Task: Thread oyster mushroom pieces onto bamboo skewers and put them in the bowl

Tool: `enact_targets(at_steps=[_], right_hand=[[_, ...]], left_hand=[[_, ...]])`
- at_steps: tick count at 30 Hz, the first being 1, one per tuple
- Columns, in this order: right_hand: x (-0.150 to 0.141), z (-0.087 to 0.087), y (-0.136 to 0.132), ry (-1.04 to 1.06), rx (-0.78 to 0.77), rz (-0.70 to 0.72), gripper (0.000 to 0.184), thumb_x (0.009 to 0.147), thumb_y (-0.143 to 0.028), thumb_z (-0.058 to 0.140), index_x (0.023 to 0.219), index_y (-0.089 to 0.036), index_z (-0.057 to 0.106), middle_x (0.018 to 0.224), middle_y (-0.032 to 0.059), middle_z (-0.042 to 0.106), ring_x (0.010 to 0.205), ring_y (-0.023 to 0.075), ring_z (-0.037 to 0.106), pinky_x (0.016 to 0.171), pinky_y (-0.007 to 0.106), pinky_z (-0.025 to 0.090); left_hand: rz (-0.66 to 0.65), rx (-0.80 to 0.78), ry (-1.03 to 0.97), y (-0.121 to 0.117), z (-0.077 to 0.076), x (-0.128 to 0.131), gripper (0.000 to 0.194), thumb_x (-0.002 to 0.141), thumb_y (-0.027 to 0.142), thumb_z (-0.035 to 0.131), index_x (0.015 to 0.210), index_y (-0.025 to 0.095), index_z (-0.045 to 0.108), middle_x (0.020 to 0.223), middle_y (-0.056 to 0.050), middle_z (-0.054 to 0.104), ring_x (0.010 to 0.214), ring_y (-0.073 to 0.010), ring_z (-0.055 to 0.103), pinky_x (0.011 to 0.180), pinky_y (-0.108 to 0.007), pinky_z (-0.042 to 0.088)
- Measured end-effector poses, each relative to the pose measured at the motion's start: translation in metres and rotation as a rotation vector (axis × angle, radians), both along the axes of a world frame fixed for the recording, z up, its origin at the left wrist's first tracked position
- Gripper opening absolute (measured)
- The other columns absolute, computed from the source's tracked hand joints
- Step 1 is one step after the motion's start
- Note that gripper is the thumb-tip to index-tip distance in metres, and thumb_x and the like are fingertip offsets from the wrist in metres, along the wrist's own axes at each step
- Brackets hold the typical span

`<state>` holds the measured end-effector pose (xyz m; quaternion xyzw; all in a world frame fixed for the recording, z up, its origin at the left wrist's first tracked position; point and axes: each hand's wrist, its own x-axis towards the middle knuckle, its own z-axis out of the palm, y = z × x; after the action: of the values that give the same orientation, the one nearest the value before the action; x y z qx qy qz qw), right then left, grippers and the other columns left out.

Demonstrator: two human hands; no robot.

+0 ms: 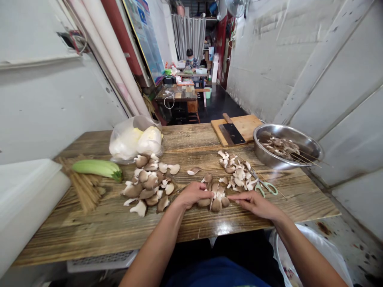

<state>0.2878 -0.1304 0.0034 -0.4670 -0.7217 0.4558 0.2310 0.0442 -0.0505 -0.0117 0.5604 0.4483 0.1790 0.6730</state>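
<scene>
Steadying mushrooms: the left hand (194,194) seems to pinch the pale stems of the mushroom cluster (218,197); light, close finger support would keep the soft caps from tearing.
Right hand (256,203): its fingertips meet the cluster's right side; whether they grip a thin stick, I cannot tell. Gentle, level pressure suits such tender pieces.
Cluster: near the tabletop's (119,223) near edge, around its middle, between both hands.
Mushroom piles: the larger pile (149,181) lies left of the hands; the smaller pile (239,173) is just beyond the right hand.
Scissors (270,188): beside the smaller pile, green handles toward the right hand, likely the closest obstruction; a loose skewer (277,189) lies near them.
Steel bowl (273,162): at the far right corner, holding mushrooms with skewers jutting over its rim, which a sleeve or wrist could catch.
Far edge: a cleaver (235,133) on a cutting board (248,124); farther left, a plastic bag (149,139).
Left end: a green vegetable (95,168) rests across bundled sticks (87,196).
</scene>
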Motion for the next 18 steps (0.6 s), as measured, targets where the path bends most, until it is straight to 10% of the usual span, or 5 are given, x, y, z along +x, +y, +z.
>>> enact_targets(at_steps=[18], right_hand=[[-0.007,0.013,-0.002,-0.057,0.065,0.033,0.034,0.090,-0.030,0.042,0.119,-0.024,0.058,0.112,0.0032,0.066,0.094,0.0159,0.063,0.087,0.032,0.046]], left_hand=[[-0.048,-0.022,0.032,-0.001,0.001,-0.002,0.039,0.050,0.044,0.074,0.066,0.010,0.063,0.055,0.001,0.054,0.047,-0.0081,0.044,0.045,-0.020,0.030]])
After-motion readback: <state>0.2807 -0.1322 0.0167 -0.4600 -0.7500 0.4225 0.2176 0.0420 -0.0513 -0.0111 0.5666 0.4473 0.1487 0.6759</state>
